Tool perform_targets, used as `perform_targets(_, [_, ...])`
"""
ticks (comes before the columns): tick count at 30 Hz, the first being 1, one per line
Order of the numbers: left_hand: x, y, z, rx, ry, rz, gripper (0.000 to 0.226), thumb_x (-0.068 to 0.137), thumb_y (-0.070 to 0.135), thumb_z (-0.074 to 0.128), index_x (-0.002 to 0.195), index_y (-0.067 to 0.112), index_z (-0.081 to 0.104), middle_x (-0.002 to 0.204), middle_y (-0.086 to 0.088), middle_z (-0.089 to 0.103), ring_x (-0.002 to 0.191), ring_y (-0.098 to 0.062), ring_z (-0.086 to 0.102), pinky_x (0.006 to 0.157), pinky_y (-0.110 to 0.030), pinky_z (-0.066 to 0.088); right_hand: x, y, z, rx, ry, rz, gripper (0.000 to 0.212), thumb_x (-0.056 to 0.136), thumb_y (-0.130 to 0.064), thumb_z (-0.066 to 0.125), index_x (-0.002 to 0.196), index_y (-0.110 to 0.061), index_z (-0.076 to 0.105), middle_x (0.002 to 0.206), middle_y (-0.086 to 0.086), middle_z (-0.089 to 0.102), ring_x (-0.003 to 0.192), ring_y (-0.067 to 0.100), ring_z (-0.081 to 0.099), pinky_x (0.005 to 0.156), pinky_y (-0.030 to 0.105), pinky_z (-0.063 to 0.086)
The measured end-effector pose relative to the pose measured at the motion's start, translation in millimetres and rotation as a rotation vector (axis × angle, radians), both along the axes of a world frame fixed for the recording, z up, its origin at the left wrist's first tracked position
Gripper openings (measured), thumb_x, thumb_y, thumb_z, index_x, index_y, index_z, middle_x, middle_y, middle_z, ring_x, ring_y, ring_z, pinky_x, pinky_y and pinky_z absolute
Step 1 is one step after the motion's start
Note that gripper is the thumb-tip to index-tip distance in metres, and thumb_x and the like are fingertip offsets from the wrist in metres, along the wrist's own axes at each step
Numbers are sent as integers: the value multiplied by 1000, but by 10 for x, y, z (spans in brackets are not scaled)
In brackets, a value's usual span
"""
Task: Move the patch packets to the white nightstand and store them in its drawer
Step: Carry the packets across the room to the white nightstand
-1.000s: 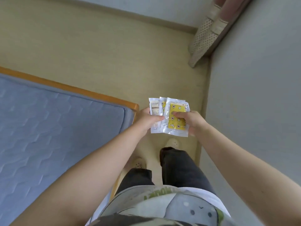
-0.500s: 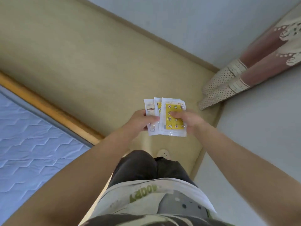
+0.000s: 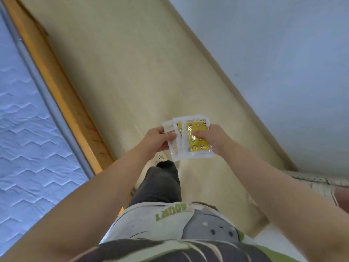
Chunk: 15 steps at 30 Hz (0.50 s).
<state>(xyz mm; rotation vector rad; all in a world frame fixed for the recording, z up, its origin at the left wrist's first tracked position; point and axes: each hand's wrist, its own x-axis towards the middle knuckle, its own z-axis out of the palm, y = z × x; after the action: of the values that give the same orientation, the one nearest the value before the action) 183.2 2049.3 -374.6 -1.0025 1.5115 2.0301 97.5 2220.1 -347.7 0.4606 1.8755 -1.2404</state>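
Fanned patch packets held above the floor, left grip pinches their left edge, right grip curls round the yellow front one, mattress alongside.

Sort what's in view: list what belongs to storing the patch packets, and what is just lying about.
Belongs to the job:
patch packets, fanned out
left hand, pinching their left side
right hand, thumb on the yellow front packet
The nightstand is not in view.

Just there:
mattress
wooden bed frame
floor
wall
curtain hem
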Motion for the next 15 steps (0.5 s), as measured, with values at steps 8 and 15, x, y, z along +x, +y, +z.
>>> perform_targets(8, [-1257,-1431,85,50,-27,250,7,85,4,66,86,10,64,76,-2,70,64,-15,67,66,-26,57,-1598,-1607,137,-20,-5,243,12,78,0,72,85,-9,67,92,14,68,87,31,66,92,49,52])
perform_targets(15, [-2395,-2832,5,13,-87,449,11,88,11,66,80,12,59,76,-3,67,63,-15,65,65,-25,58,-3030,-3292,-73,9,43,533,25,75,-5,75,98,0,67,105,24,68,95,37,67,92,51,51])
